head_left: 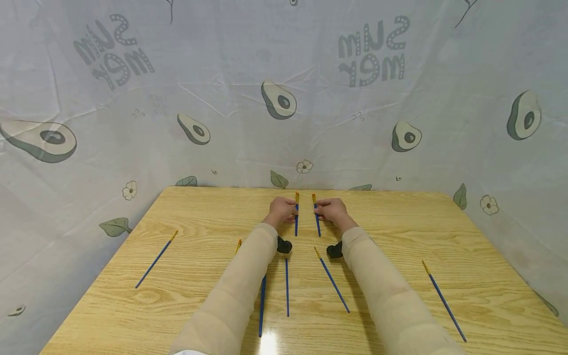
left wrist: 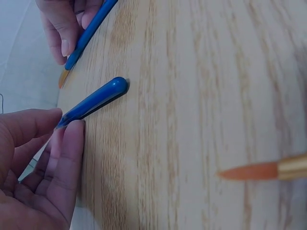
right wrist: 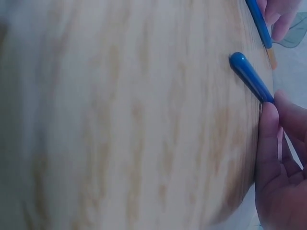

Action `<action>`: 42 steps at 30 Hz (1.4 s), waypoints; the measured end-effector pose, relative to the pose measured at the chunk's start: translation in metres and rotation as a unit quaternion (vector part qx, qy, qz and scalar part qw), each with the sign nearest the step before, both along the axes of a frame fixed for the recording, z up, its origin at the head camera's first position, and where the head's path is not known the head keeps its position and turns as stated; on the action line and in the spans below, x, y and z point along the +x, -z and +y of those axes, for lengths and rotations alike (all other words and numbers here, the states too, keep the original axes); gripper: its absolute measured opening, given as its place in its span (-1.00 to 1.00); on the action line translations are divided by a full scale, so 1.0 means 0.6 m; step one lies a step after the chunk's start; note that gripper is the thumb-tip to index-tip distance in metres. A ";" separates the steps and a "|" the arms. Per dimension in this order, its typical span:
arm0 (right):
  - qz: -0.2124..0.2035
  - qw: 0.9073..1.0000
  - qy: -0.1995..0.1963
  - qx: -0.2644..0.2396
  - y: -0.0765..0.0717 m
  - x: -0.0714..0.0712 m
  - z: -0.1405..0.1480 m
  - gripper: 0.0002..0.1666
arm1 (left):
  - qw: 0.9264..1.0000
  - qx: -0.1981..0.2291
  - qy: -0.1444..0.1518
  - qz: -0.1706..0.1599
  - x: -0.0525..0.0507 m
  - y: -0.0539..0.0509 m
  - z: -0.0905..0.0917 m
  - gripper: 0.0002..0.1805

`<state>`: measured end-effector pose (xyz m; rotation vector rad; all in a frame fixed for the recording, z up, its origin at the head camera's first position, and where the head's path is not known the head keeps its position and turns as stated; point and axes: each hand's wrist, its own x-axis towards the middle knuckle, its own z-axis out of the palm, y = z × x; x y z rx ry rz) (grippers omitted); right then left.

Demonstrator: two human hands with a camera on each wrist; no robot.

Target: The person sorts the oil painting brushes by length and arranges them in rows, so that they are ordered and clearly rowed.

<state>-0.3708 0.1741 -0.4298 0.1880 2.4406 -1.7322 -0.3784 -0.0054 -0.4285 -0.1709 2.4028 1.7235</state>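
Near the table's far edge, my left hand pinches a blue-handled paintbrush between thumb and fingers. Just to its right, my right hand pinches a second blue paintbrush. Both brushes have their bristles toward the far edge and stand roughly side by side with a small gap. In the left wrist view the held handle points away from the fingertips, its rounded end close to the wood. The right wrist view shows the other held handle likewise. The gripped middles are partly hidden by fingers.
More paintbrushes lie on the wooden table: one at the left, one at the right, and two between the forearms. Another blue handle lies beside the left sleeve. A printed cloth hangs behind.
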 end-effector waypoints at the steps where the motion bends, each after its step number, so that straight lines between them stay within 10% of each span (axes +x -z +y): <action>1: 0.000 1.000 0.002 0.000 0.001 0.000 0.000 -0.52 | 1.000 -0.001 0.002 0.003 0.001 0.000 0.000 -0.63; 21: 0.008 1.000 -0.012 -0.022 -0.006 0.016 0.000 -0.49 | 1.000 0.007 0.017 0.001 0.011 -0.005 -0.009 -0.59; 42: -0.003 0.997 -0.074 -0.038 -0.051 0.045 0.009 -0.41 | 0.989 0.068 0.131 0.017 0.040 -0.052 -0.056 -0.53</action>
